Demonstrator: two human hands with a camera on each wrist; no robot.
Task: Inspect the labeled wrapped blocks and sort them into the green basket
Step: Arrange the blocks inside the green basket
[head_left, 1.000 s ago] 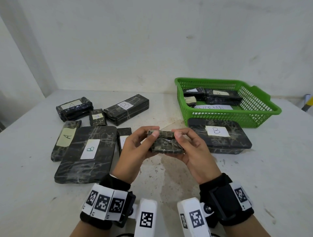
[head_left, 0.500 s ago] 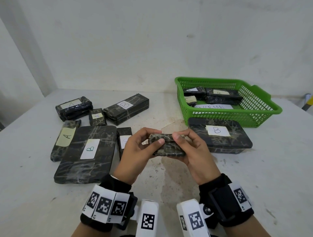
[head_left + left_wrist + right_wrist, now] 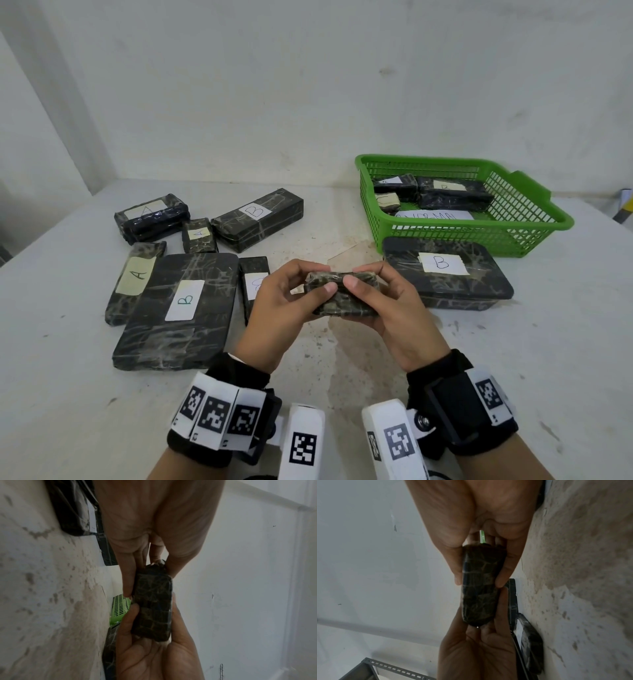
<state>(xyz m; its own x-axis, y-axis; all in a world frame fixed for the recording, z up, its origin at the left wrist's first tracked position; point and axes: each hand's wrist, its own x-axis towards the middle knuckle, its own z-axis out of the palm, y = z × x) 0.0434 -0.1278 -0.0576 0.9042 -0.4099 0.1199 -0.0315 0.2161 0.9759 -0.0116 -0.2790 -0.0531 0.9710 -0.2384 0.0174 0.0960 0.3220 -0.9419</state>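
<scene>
A small dark wrapped block [image 3: 342, 294] is held above the table's middle between both hands. My left hand [image 3: 287, 301] pinches its left end and my right hand [image 3: 387, 301] pinches its right end. No label shows on the faces turned to me. Both wrist views show the same block [image 3: 152, 605] [image 3: 479, 586] gripped from both ends. The green basket [image 3: 513, 233] stands at the back right with several wrapped blocks and a white paper slip inside.
A large block marked B [image 3: 445, 274] lies in front of the basket. To the left lie a big flat block marked B [image 3: 178, 308], a narrow block marked A [image 3: 133, 277], and several more labeled blocks behind them. A wall rises behind the table.
The block has been rolled in my fingers, so a different face is up. Both hands have stayed in nearly the same place.
</scene>
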